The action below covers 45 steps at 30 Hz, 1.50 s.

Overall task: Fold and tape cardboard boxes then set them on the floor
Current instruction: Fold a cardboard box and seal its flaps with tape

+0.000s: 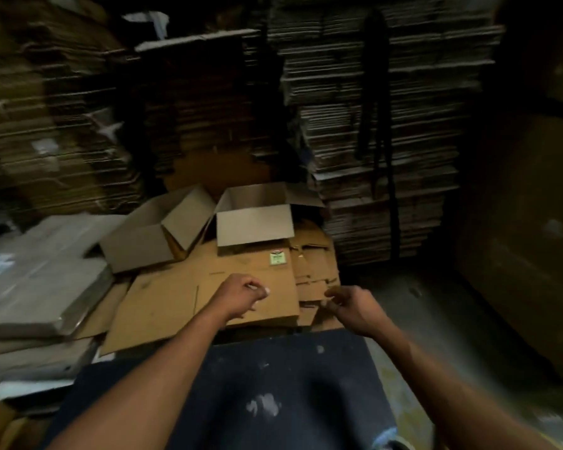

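Note:
Two formed cardboard boxes stand with open tops on a low pile of flattened cardboard (176, 300): one box (153, 232) tilted at the left, the other box (254, 222) upright at the centre. My left hand (241, 295) hovers over the top flat sheet, fingers loosely curled, holding nothing. My right hand (351, 306) hangs over the pile's right edge, fingers also loosely curled and empty. No tape is in sight.
Tall stacks of flattened cardboard (371, 125) fill the back wall. Grey wrapped bundles (36, 277) lie at the left. A dark paint-flecked surface (273, 384) sits under my forearms. Bare concrete floor (420, 306) shows at the right, beside a large brown sheet (533, 222).

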Motion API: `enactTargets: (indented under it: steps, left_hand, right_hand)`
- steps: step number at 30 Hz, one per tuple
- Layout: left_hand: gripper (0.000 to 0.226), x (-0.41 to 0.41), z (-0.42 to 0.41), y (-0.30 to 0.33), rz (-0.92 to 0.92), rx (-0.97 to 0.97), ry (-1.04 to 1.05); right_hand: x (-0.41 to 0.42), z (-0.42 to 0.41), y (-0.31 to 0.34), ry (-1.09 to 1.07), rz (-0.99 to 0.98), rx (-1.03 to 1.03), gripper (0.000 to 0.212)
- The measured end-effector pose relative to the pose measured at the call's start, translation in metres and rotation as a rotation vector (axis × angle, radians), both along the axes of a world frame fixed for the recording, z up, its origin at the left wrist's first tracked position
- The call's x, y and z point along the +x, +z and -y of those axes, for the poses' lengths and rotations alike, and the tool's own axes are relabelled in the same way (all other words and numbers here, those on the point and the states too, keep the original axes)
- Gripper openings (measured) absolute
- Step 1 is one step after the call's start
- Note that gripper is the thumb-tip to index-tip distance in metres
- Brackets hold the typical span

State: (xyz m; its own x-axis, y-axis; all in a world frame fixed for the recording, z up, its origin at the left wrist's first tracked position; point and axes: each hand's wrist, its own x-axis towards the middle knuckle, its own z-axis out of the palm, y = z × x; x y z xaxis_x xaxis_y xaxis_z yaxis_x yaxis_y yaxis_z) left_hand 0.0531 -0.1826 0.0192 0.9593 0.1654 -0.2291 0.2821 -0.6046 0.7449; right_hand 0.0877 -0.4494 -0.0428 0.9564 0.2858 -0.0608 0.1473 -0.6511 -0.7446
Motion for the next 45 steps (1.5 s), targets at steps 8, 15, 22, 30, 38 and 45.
enactTargets:
  steps: [8,15,22,30,38,45]
  left_hand:
    - [0.016,0.09,-0.14,-0.083,0.001,0.06,0.113]
    - [0.052,0.278,-0.239,-0.231,0.012,0.331,0.031]
    - [0.082,0.361,-0.286,-0.342,-0.248,0.602,-0.148]
    - [0.065,0.382,-0.304,-0.34,-0.24,0.722,-0.254]
    - [0.073,0.377,-0.313,-0.358,-0.041,0.827,-0.322]
    - [0.058,0.341,-0.305,-0.34,-0.066,0.78,-0.276]
  right_hand:
    - [0.121,-0.143,-0.058,0.038,-0.169,0.11,0.026]
    - [0.273,-0.254,-0.148,-0.066,-0.201,0.193,0.015]
    - [0.386,-0.358,-0.203,-0.299,-0.368,0.422,0.014]
    - [0.47,-0.438,-0.236,-0.586,-0.561,0.88,0.048]
    - [0.506,-0.436,-0.215,-0.753,-0.409,0.99,0.028]
    - [0.447,-0.421,-0.131,-0.665,-0.308,1.037,0.016]
